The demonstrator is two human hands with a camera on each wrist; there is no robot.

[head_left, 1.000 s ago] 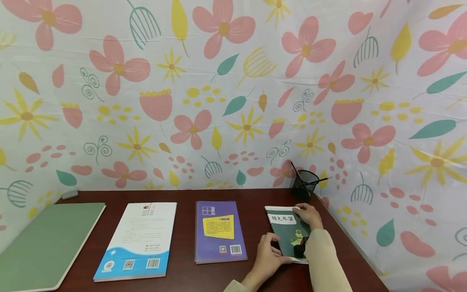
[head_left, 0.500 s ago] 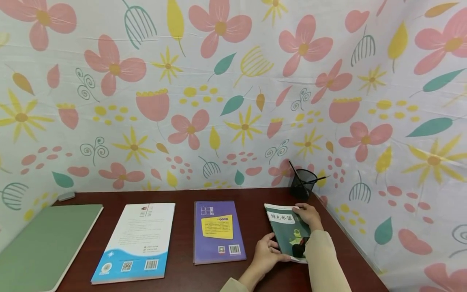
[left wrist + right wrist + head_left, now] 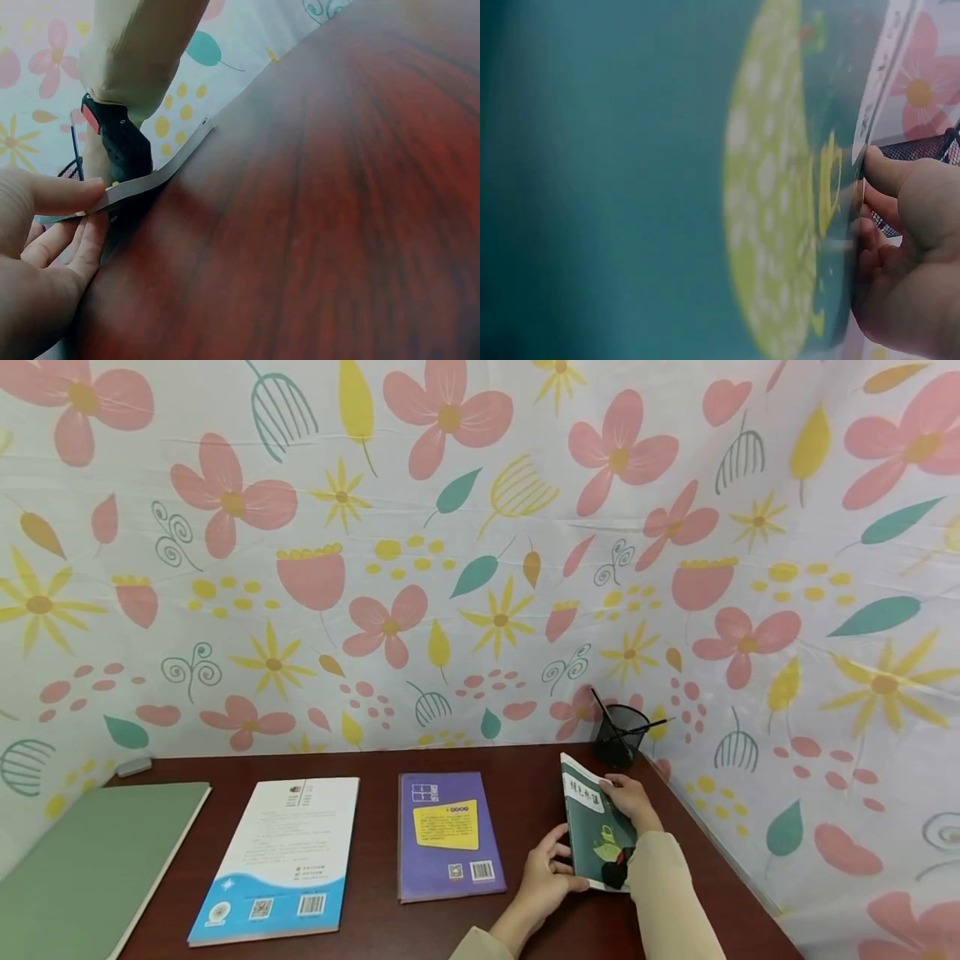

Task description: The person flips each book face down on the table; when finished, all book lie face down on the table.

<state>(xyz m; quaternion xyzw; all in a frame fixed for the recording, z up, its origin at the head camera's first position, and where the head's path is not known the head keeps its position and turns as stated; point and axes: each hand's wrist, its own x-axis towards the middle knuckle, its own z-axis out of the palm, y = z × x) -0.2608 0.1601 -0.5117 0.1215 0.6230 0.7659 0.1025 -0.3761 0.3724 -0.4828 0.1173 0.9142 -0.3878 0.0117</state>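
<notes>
A thin dark-green book [image 3: 600,827] with a white title band is held tilted over the right of the table, its left edge raised. My left hand [image 3: 546,872] pinches its lower left edge, thumb above and fingers beneath, as the left wrist view shows at the book's edge [image 3: 161,176]. At the upper right edge my right hand [image 3: 632,799] grips it. The right wrist view has that thumb on the cover's margin and the fingers curled behind. The green cover [image 3: 615,180] fills most of that view.
A purple book [image 3: 450,877] lies left of the hands, then a white and blue book [image 3: 300,843] and a large green board [image 3: 97,852]. Behind the held book stands a black mesh pen cup [image 3: 621,737]. A small grey block [image 3: 134,767] sits at the back left. Flowered cloth borders the table [image 3: 375,927].
The green book has come up from lying nearly flat to a steeper tilt, its left side rising and turning to the right. Both hands keep their hold on it.
</notes>
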